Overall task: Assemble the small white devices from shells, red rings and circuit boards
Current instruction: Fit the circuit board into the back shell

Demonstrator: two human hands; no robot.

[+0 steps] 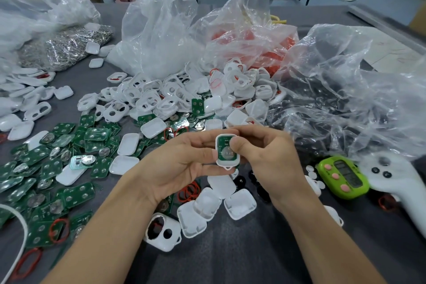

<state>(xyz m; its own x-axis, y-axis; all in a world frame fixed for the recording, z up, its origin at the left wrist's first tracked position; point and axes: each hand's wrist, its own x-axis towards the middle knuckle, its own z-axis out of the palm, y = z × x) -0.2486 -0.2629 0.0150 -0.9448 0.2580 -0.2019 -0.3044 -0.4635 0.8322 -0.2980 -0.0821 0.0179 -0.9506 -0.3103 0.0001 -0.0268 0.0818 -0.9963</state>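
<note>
A white shell (221, 162) is held above the middle of the counter (253, 249), between both hands, with a green circuit board (224, 143) seated in it — a round silver cell (228, 152) is seen on the board. The left hand (182, 161) has its fingers (202, 139) curled round the shell's left edge; the right hand (269, 159) pinches its right side, thumb pressed on the board. Loose boards (46, 168), empty shells (161, 101) and red rings (189, 191) are scattered beneath and beyond, before clear plastic bags (159, 30).
</note>
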